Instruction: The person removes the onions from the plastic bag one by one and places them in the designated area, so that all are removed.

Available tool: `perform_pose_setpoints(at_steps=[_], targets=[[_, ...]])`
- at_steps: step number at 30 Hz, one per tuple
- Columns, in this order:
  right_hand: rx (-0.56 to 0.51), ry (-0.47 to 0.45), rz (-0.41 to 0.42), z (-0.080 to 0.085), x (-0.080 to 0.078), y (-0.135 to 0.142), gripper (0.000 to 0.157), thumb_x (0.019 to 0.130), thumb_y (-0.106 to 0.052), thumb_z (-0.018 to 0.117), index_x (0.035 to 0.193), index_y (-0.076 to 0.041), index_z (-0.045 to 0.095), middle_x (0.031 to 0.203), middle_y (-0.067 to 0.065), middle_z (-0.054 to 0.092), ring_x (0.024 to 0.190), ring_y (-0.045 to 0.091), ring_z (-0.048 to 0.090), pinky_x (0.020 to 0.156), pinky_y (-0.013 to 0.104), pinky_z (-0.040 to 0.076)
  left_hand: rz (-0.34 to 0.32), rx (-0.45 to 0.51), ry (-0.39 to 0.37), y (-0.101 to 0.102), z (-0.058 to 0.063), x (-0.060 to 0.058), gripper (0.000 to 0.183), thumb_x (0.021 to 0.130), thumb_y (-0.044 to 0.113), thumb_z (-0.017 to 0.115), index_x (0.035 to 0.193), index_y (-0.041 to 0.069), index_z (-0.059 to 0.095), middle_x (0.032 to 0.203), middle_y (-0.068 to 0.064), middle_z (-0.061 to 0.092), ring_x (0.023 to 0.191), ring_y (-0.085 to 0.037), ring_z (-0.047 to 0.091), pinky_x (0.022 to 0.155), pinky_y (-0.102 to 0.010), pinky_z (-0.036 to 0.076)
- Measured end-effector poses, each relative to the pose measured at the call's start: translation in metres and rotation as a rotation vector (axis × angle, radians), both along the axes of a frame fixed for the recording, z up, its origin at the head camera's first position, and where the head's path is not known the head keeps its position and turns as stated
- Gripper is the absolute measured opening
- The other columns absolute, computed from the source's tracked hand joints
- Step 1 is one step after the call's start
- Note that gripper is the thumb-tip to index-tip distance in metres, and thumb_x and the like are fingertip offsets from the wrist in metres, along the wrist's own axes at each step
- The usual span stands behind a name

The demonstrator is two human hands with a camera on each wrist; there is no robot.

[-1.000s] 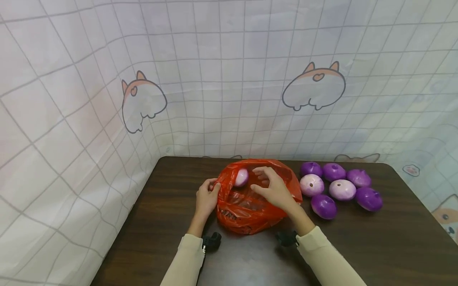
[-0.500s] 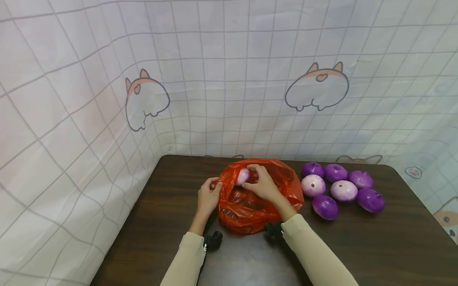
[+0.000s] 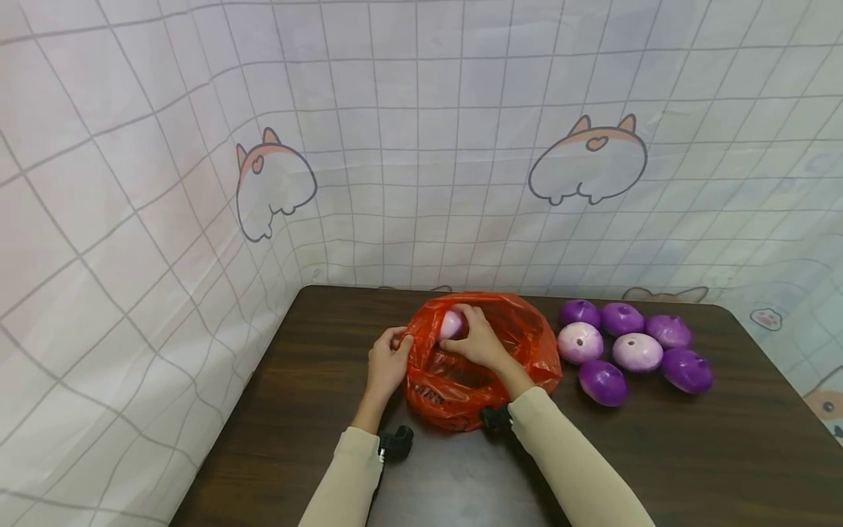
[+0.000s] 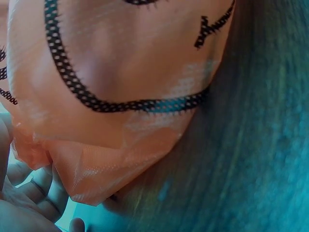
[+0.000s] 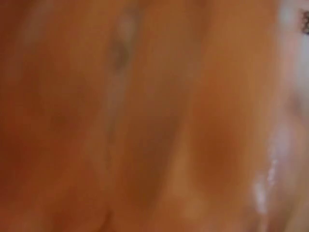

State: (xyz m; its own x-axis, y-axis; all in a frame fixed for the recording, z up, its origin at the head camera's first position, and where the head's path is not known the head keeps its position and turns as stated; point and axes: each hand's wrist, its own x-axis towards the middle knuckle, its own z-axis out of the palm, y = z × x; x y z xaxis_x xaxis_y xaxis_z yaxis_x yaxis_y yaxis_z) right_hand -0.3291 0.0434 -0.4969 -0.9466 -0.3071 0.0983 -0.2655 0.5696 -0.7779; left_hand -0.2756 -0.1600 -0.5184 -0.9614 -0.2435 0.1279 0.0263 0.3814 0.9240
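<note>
A red plastic bag (image 3: 435, 399) with black print lies on the table, its mouth spread wide. My left hand (image 3: 386, 364) pinches the bag's left rim between thumb and fingers; in the left wrist view the curled fingers (image 4: 41, 191) show beside the printed film (image 4: 116, 123). Inside the mouth, near the left wall, is a pale pink-white onion (image 3: 451, 325). My right hand (image 3: 481, 342) reaches into the bag and grips this onion, thumb below and fingers over its right side. The right wrist view is filled with blurred orange film (image 5: 231, 121).
Right of the bag sit several purple onions (image 3: 603, 383) and two pale ones, a whitish onion (image 3: 579, 342) and another pale onion (image 3: 637, 353). The dark wooden table (image 3: 303, 388) ends at a grid-patterned cloth (image 3: 421, 183) behind and on the left.
My right hand has moved left inside the bag and closed its fingers on the pale onion. The left hand keeps its hold on the rim. The head view has shifted slightly.
</note>
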Motion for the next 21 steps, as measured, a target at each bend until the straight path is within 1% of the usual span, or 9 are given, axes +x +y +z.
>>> perform_pose_setpoints(at_steps=[4, 7, 12, 15, 21], targets=[[-0.002, -0.005, 0.004, -0.0044, -0.0025, 0.0001, 0.078, 0.085, -0.024, 0.084, 0.148, -0.013, 0.04, 0.149, 0.018, 0.041, 0.13, 0.038, 0.051, 0.107, 0.059, 0.047, -0.002, 0.0, 0.0, 0.0003, -0.0011, -0.0007, 0.028, 0.101, 0.026, 0.064, 0.124, 0.012, 0.07, 0.082, -0.002, 0.056, 0.064, -0.014, 0.05, 0.061, -0.029, 0.043], [-0.022, -0.005, 0.008, -0.0042, -0.002, -0.0005, 0.075, 0.084, -0.024, 0.084, 0.145, -0.013, 0.041, 0.147, 0.017, 0.042, 0.129, 0.038, 0.051, 0.106, 0.059, 0.047, -0.003, -0.009, 0.003, 0.0001, -0.0016, -0.0008, 0.028, 0.101, 0.026, 0.064, 0.124, 0.011, 0.07, 0.082, -0.002, 0.056, 0.064, -0.014, 0.049, 0.06, -0.029, 0.042], [-0.069, 0.006, 0.004, -0.0023, 0.0003, -0.0018, 0.07, 0.084, -0.021, 0.085, 0.139, -0.011, 0.043, 0.141, 0.018, 0.047, 0.122, 0.037, 0.055, 0.103, 0.058, 0.05, -0.004, -0.023, 0.015, -0.0004, -0.0027, -0.0012, 0.029, 0.101, 0.028, 0.064, 0.124, 0.012, 0.07, 0.081, -0.002, 0.056, 0.062, -0.013, 0.048, 0.058, -0.029, 0.042], [-0.08, 0.011, -0.002, -0.0034, 0.0001, -0.0019, 0.067, 0.084, -0.02, 0.085, 0.136, -0.011, 0.044, 0.139, 0.018, 0.052, 0.12, 0.038, 0.058, 0.102, 0.058, 0.051, -0.005, -0.019, 0.019, -0.0007, -0.0029, -0.0011, 0.029, 0.1, 0.027, 0.064, 0.123, 0.011, 0.07, 0.081, -0.002, 0.056, 0.061, -0.013, 0.048, 0.057, -0.028, 0.041], [-0.068, 0.02, -0.013, -0.0055, -0.0003, -0.0011, 0.061, 0.086, -0.016, 0.083, 0.132, -0.012, 0.043, 0.137, 0.019, 0.055, 0.116, 0.038, 0.061, 0.1, 0.058, 0.052, -0.007, -0.017, 0.018, -0.0011, -0.0026, -0.0007, 0.028, 0.1, 0.028, 0.064, 0.122, 0.012, 0.07, 0.081, -0.001, 0.054, 0.061, -0.012, 0.046, 0.057, -0.027, 0.04]])
